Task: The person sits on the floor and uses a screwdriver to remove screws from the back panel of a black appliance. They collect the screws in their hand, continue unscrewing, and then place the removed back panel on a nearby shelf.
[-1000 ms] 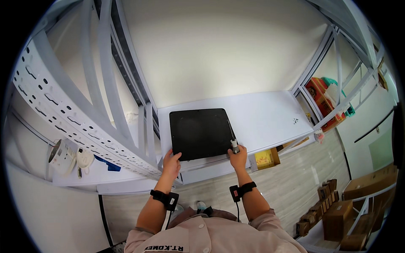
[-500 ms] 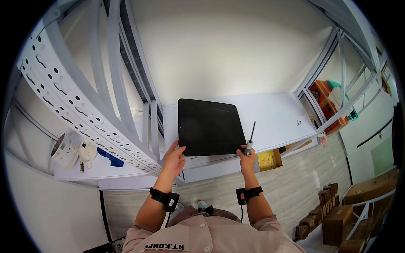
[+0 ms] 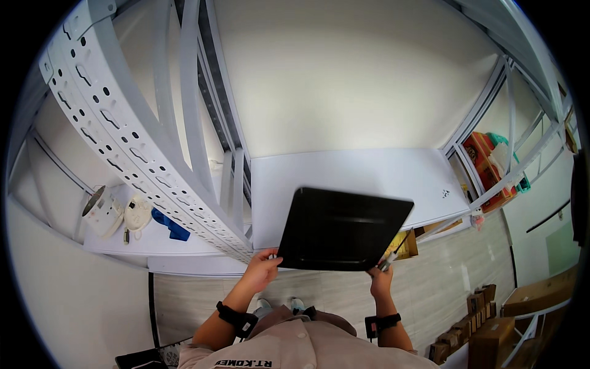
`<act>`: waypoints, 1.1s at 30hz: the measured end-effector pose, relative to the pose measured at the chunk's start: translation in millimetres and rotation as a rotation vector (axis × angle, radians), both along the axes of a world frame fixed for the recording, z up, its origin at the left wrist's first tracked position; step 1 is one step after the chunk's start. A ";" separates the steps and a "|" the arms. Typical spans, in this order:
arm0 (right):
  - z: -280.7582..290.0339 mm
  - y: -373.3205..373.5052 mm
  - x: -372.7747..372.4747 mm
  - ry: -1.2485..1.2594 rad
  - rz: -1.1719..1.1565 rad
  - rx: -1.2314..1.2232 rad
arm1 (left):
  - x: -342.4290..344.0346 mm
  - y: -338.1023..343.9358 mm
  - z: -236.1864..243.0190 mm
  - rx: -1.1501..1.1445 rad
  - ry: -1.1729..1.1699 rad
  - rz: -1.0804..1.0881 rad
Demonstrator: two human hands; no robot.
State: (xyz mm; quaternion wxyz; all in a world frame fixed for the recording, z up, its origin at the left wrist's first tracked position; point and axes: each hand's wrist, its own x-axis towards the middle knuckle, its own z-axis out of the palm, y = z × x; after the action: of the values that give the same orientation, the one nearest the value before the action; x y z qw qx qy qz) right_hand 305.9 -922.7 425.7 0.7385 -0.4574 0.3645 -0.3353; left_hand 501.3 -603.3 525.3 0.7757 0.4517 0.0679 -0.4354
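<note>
A flat black panel [image 3: 344, 230] with rounded corners is held up by its near corners, over the front edge of the white shelf. My left hand [image 3: 263, 269] pinches its near left corner, fingers closed. At the near right corner my right hand [image 3: 381, 277] grips the panel and also keeps a screwdriver [image 3: 388, 261] with a pale handle in its fingers. The screwdriver's dark shaft points up and to the right, beside the panel's edge. Part of the right hand's fingers is hidden behind the panel.
The white shelf [image 3: 344, 166] has a small cluster of dark bits [image 3: 445, 194] at its right. Perforated uprights [image 3: 123, 141] rise on the left. Beyond them are a white cylindrical appliance [image 3: 103, 212] and a blue cloth-like item [image 3: 170, 224]. A yellow-lined carton [image 3: 405, 247] sits below the shelf.
The panel has come off the shelf toward me and to the right, and its tilt has changed. Both hands moved with it; the screwdriver stays in my right hand.
</note>
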 end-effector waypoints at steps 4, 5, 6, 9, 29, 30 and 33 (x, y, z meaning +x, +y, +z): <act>-19.0 24.3 -26.6 0.153 0.139 0.010 | -15.7 26.1 -25.1 0.028 0.021 -0.004; -20.4 31.4 -31.4 0.155 0.185 0.050 | -19.6 31.9 -29.5 0.034 0.030 -0.001; -22.4 35.9 -37.8 0.159 0.227 0.093 | -23.3 36.5 -31.2 0.060 0.030 0.007; -45.7 38.0 -49.2 0.217 0.336 0.050 | -33.1 54.8 -38.8 0.132 0.038 0.022; -53.5 192.6 72.3 0.068 1.252 -0.071 | -215.2 282.1 -105.3 0.439 -0.313 0.694; -50.6 206.3 73.3 0.107 1.280 -0.128 | -238.6 291.0 -110.8 0.417 -0.299 0.771; -49.1 254.6 75.7 0.006 1.426 -0.361 | -301.0 312.2 -117.2 0.338 -0.239 0.948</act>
State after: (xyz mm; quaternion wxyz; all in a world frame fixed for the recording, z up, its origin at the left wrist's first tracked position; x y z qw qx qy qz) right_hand 381.7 -668.0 376.6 0.6895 -0.6987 -0.0805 0.1727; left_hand 200.3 -291.1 408.1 0.8064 0.5369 0.2453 0.0354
